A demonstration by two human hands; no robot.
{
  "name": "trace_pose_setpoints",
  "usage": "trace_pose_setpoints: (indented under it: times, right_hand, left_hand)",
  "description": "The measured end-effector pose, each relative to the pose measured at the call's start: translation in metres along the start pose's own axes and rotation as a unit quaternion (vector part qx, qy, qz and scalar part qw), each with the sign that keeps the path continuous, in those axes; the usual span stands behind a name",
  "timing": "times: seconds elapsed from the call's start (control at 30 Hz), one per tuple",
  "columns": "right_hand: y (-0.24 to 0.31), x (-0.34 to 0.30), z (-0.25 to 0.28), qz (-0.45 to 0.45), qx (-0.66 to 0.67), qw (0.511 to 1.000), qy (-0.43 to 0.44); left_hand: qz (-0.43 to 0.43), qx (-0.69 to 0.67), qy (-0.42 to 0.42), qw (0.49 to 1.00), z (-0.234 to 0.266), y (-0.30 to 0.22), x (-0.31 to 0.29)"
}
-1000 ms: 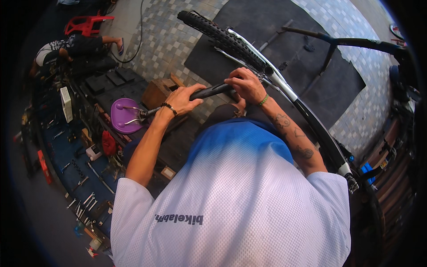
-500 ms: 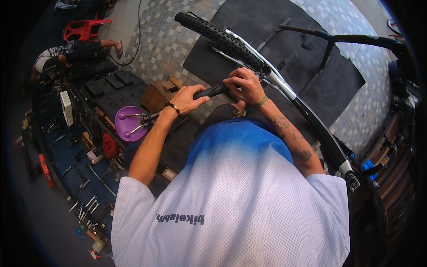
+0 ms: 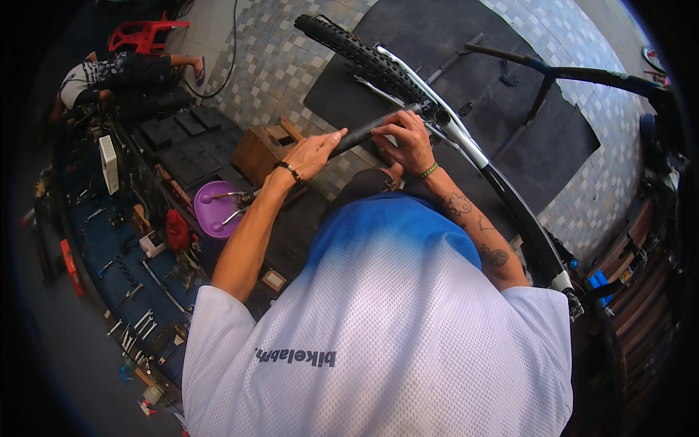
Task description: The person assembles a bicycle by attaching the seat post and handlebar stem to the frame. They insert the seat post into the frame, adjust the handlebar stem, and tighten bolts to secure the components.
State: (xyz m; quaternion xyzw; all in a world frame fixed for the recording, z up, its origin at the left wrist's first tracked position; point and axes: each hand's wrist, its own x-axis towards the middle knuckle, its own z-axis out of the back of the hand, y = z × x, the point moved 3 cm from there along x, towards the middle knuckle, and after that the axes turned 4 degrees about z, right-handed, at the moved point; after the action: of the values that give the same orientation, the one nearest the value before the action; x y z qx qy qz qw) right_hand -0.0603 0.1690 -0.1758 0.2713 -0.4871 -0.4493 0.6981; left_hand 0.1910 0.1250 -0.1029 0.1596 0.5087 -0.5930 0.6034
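Observation:
A dark cylindrical tube [image 3: 360,135] lies slantwise between my hands, its far end close to the bicycle. My left hand [image 3: 309,155] is wrapped over its near left end, fingers pressed together. Near the other end, my right hand [image 3: 405,138] grips the tube with bent fingers, the fingertips partly hidden. Just beyond stands a bicycle with a white and black frame [image 3: 466,142] and a knobby-tyred wheel [image 3: 357,52]. Where the tube's far end sits against the bicycle's parts, I cannot tell whether they touch.
At left a purple basin [image 3: 211,217] holds silver metal parts, beside a wooden box [image 3: 255,155]. Many hand tools lie on a blue surface [image 3: 98,237]. A black mat [image 3: 557,146] covers tiles, with a dark frame [image 3: 542,80] over it. Another person [image 3: 120,76] bends near a red chair [image 3: 138,36].
The tube has shifted up and to the right, and more of it shows. My left hand has closed in over its end, and my right hand has moved slightly along it.

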Motion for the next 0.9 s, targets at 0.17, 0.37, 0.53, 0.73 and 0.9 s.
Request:
trace_pose_setpoints:
  times: [0.17, 0.37, 0.53, 0.73, 0.9]
  right_hand:
    - [-0.001, 0.0, 0.0, -0.011, -0.012, 1.0, 0.025]
    - [0.001, 0.0, 0.001, -0.003, -0.016, 1.0, 0.014]
    - [0.0, 0.003, -0.001, -0.019, -0.024, 0.999, 0.013]
    - [0.002, 0.005, -0.001, -0.018, -0.039, 0.999, 0.004]
    - [-0.001, 0.006, -0.002, -0.014, -0.046, 0.999, 0.007]
  left_hand:
    - [0.003, -0.008, 0.009, 1.0, -0.004, -0.003, 0.005]
    - [-0.011, 0.032, -0.006, 0.999, 0.001, -0.01, 0.007]
    - [-0.051, 0.04, -0.031, 0.997, -0.002, -0.001, 0.015]
    - [-0.008, 0.075, -0.046, 0.996, 0.002, -0.018, 0.005]
    - [-0.04, 0.058, -0.081, 0.994, -0.002, -0.011, 0.008]
